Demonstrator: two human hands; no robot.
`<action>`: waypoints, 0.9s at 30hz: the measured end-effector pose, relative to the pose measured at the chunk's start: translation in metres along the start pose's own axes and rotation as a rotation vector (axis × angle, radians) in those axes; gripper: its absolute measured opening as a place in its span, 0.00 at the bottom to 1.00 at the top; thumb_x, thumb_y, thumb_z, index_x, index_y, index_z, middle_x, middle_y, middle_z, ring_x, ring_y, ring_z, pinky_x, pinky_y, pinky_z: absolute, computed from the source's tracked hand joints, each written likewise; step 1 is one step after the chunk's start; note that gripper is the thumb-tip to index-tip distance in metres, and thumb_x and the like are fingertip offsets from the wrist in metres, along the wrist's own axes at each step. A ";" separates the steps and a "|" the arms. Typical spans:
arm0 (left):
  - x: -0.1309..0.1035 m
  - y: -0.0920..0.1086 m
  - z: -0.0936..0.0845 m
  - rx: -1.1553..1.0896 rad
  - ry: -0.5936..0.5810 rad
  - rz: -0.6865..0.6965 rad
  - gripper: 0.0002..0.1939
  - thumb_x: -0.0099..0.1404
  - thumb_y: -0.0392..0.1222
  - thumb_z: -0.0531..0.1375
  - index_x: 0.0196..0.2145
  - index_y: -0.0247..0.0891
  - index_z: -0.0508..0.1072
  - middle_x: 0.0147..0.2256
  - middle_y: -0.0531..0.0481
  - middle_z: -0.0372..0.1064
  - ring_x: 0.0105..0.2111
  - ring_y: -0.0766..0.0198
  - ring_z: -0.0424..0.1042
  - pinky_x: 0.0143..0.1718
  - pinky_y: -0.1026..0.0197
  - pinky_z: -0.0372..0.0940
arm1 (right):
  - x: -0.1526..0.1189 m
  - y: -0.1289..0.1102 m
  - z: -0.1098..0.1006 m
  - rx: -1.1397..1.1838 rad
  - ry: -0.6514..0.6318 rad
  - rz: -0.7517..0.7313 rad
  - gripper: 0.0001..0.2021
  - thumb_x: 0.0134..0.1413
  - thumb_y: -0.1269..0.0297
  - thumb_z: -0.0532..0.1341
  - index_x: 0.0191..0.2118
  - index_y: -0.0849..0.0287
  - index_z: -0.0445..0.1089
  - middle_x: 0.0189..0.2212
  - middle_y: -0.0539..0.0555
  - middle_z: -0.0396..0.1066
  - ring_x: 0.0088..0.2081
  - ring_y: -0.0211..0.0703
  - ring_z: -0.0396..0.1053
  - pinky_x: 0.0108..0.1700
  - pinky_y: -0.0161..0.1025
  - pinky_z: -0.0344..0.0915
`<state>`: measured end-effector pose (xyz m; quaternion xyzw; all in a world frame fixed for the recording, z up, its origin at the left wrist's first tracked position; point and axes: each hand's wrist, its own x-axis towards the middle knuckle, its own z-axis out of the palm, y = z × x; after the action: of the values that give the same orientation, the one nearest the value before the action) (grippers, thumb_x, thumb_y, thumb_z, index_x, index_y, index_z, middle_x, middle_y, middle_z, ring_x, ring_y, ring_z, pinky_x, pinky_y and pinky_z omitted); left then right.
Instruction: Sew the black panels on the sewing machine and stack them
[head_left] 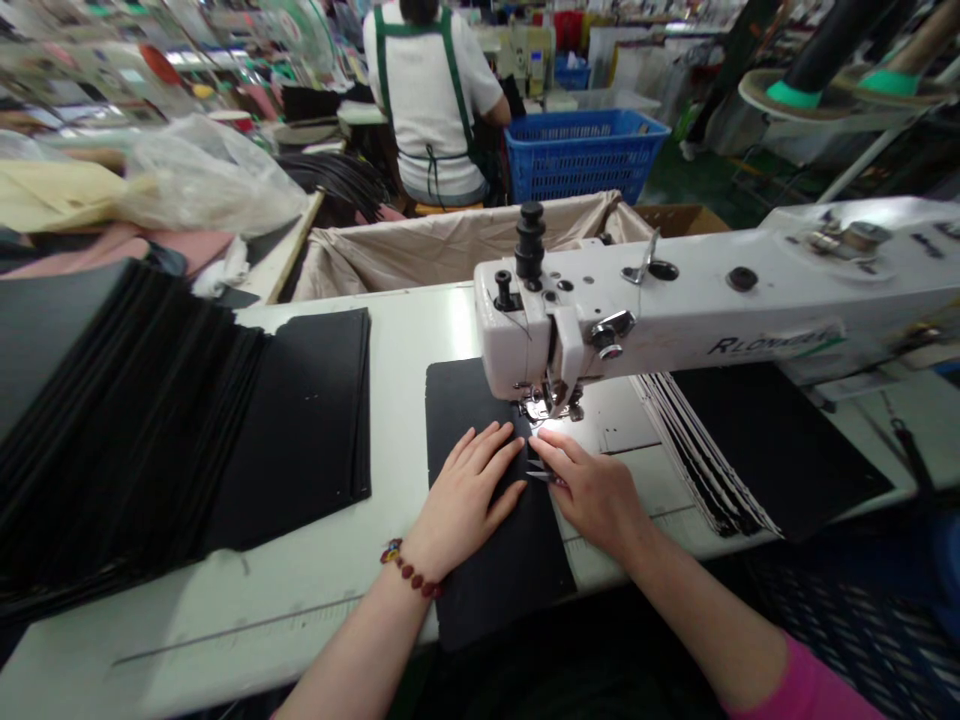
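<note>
A black leather-like panel (495, 590) lies flat on the table, its far edge under the presser foot (538, 408) of a white sewing machine (667, 310). My left hand (469, 495) rests flat on this panel, fingers spread and holding nothing. At the panel's right edge, just in front of the presser foot, my right hand (592, 490) presses with its fingertips. Small thread snips (538, 474) are tucked in that hand, their blades pointing left; most of the handle is hidden. The fingertips of both hands are close together.
Stacks of black panels (300, 400) stand on the left of the table. Right of the needle, under the machine arm, lies another pile of panels (772, 440) with pale edges. Behind the table are a cloth-lined bin (390, 255), a blue basket (585, 150) and a seated person (427, 100).
</note>
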<state>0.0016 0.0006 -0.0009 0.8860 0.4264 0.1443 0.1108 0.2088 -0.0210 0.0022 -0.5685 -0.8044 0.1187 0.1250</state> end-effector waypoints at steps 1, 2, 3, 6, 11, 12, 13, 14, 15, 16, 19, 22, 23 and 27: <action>0.000 0.000 0.000 0.001 0.002 -0.001 0.24 0.70 0.46 0.53 0.62 0.40 0.59 0.64 0.45 0.54 0.65 0.56 0.50 0.67 0.45 0.47 | 0.000 0.000 0.000 -0.002 0.002 -0.001 0.27 0.58 0.71 0.55 0.63 0.51 0.59 0.63 0.51 0.59 0.50 0.45 0.71 0.48 0.40 0.69; 0.000 0.000 0.000 0.001 0.004 -0.001 0.24 0.70 0.46 0.53 0.62 0.40 0.59 0.64 0.45 0.54 0.65 0.56 0.51 0.67 0.45 0.47 | 0.000 0.000 0.000 -0.004 0.003 -0.001 0.26 0.58 0.71 0.54 0.63 0.51 0.59 0.63 0.51 0.59 0.50 0.44 0.71 0.47 0.40 0.69; 0.000 0.000 0.000 0.000 0.007 -0.002 0.24 0.70 0.46 0.53 0.62 0.41 0.59 0.64 0.45 0.54 0.65 0.56 0.51 0.67 0.45 0.47 | 0.000 0.000 0.001 -0.005 0.005 -0.002 0.26 0.58 0.71 0.54 0.63 0.50 0.59 0.63 0.51 0.59 0.50 0.44 0.71 0.47 0.40 0.69; 0.000 0.000 0.000 -0.012 0.023 -0.003 0.23 0.70 0.45 0.54 0.61 0.41 0.59 0.64 0.45 0.55 0.65 0.56 0.52 0.67 0.45 0.48 | 0.000 0.000 0.001 -0.009 0.009 0.003 0.26 0.59 0.71 0.54 0.63 0.50 0.59 0.63 0.50 0.59 0.50 0.45 0.71 0.46 0.40 0.69; -0.001 0.001 0.000 -0.022 0.035 -0.009 0.23 0.70 0.44 0.54 0.61 0.42 0.60 0.63 0.46 0.56 0.65 0.56 0.52 0.67 0.45 0.48 | 0.000 0.000 0.001 -0.007 0.011 0.002 0.26 0.58 0.71 0.54 0.63 0.51 0.59 0.63 0.51 0.60 0.49 0.45 0.71 0.47 0.40 0.69; -0.001 0.001 0.000 -0.018 0.031 -0.011 0.23 0.70 0.43 0.54 0.61 0.42 0.59 0.63 0.46 0.56 0.65 0.56 0.52 0.67 0.45 0.47 | 0.000 0.000 0.001 -0.008 0.013 0.001 0.26 0.58 0.71 0.54 0.63 0.51 0.59 0.63 0.51 0.60 0.49 0.45 0.71 0.47 0.40 0.69; 0.000 0.000 0.001 -0.014 0.027 -0.014 0.23 0.70 0.43 0.54 0.61 0.42 0.59 0.64 0.46 0.56 0.65 0.57 0.52 0.67 0.45 0.47 | 0.000 0.000 0.002 -0.010 0.015 0.001 0.27 0.58 0.71 0.55 0.63 0.51 0.60 0.62 0.52 0.60 0.48 0.45 0.71 0.47 0.41 0.69; 0.000 0.000 0.001 -0.011 0.023 -0.015 0.23 0.70 0.43 0.53 0.62 0.41 0.59 0.64 0.46 0.55 0.65 0.57 0.52 0.67 0.46 0.46 | 0.000 0.000 0.002 -0.011 0.018 0.001 0.27 0.57 0.71 0.55 0.63 0.51 0.60 0.62 0.52 0.60 0.48 0.45 0.71 0.47 0.41 0.69; 0.000 0.000 0.001 -0.009 0.020 -0.016 0.23 0.70 0.43 0.53 0.62 0.41 0.59 0.64 0.46 0.55 0.65 0.57 0.52 0.67 0.46 0.46 | 0.000 0.000 0.002 -0.011 0.020 0.000 0.27 0.57 0.71 0.55 0.63 0.51 0.60 0.62 0.52 0.60 0.48 0.45 0.71 0.47 0.40 0.69; 0.000 0.000 0.002 -0.010 0.020 -0.016 0.23 0.70 0.43 0.53 0.62 0.41 0.59 0.64 0.46 0.55 0.65 0.57 0.52 0.67 0.46 0.46 | 0.000 0.000 0.002 -0.010 0.022 0.000 0.27 0.57 0.71 0.55 0.62 0.51 0.60 0.62 0.53 0.61 0.48 0.45 0.71 0.47 0.40 0.69; 0.000 -0.001 0.002 -0.018 0.032 -0.015 0.23 0.70 0.43 0.53 0.61 0.41 0.59 0.63 0.46 0.56 0.65 0.57 0.52 0.67 0.46 0.47 | -0.001 0.001 0.002 -0.004 0.027 -0.003 0.27 0.57 0.72 0.55 0.63 0.51 0.60 0.62 0.52 0.60 0.49 0.45 0.71 0.47 0.40 0.69; 0.000 -0.001 0.003 -0.018 0.040 -0.019 0.22 0.70 0.42 0.53 0.61 0.41 0.60 0.63 0.47 0.57 0.65 0.57 0.52 0.67 0.46 0.48 | -0.001 0.001 0.002 0.000 0.027 -0.005 0.27 0.57 0.72 0.55 0.63 0.51 0.59 0.63 0.50 0.60 0.49 0.45 0.71 0.47 0.41 0.69; 0.000 -0.001 0.003 -0.018 0.042 -0.021 0.22 0.70 0.42 0.53 0.61 0.41 0.60 0.63 0.47 0.57 0.65 0.57 0.53 0.67 0.46 0.47 | -0.001 0.001 0.002 0.001 0.025 -0.007 0.27 0.57 0.72 0.55 0.63 0.51 0.59 0.63 0.50 0.59 0.50 0.45 0.71 0.47 0.41 0.69; 0.001 -0.002 0.003 -0.025 0.046 -0.024 0.22 0.70 0.42 0.53 0.61 0.41 0.60 0.63 0.47 0.57 0.65 0.57 0.53 0.66 0.45 0.48 | -0.001 0.001 0.001 0.004 0.022 -0.012 0.28 0.56 0.73 0.55 0.63 0.51 0.59 0.63 0.50 0.60 0.50 0.45 0.70 0.47 0.41 0.69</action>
<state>0.0019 0.0020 -0.0039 0.8758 0.4378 0.1684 0.1137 0.2099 -0.0214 0.0004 -0.5645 -0.8063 0.1134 0.1356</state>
